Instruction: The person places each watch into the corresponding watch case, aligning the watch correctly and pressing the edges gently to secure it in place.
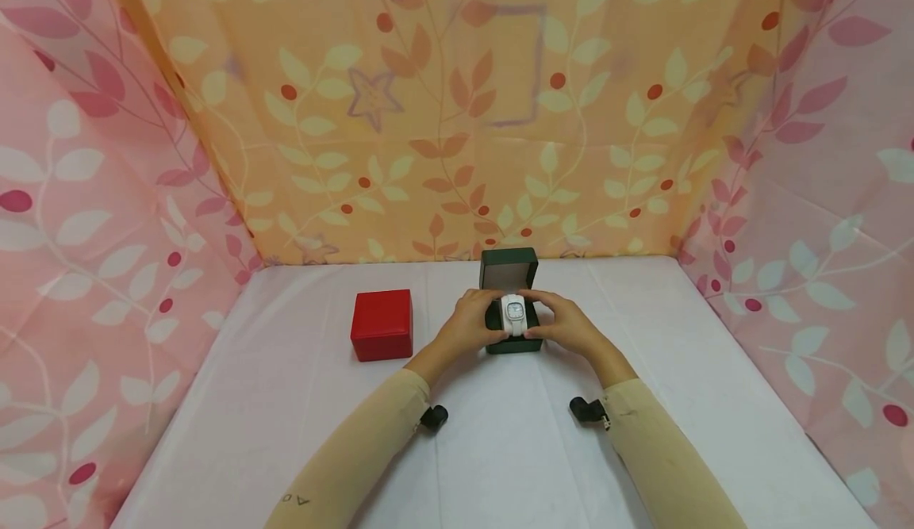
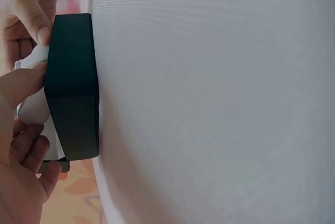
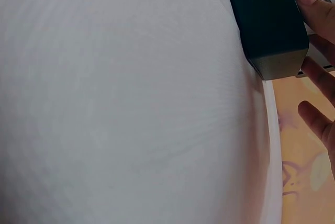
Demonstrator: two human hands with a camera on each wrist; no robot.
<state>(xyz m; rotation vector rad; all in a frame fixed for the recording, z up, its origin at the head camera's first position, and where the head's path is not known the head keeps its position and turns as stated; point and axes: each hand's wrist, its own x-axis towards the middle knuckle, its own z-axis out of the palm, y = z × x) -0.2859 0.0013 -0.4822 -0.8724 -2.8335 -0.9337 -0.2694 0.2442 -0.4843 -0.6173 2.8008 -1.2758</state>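
Note:
A white wristwatch (image 1: 514, 312) with a squarish face sits in the opening of a dark green watch box (image 1: 516, 346), its lid standing up behind. My left hand (image 1: 470, 324) holds the watch from the left side, thumb at the near edge and fingers on the far side. From the right, my right hand (image 1: 567, 324) holds it the same way. In the left wrist view, the box's outer wall (image 2: 73, 88) hides the lower part of the white strap. Whether the watch touches the box's inside is hidden.
A closed red box (image 1: 382, 325) stands on the white-covered table (image 1: 500, 450), left of the green box. Patterned cloth walls (image 1: 443, 116) rise at the back and both sides. Small black devices (image 1: 587, 409) are fixed at both wrists.

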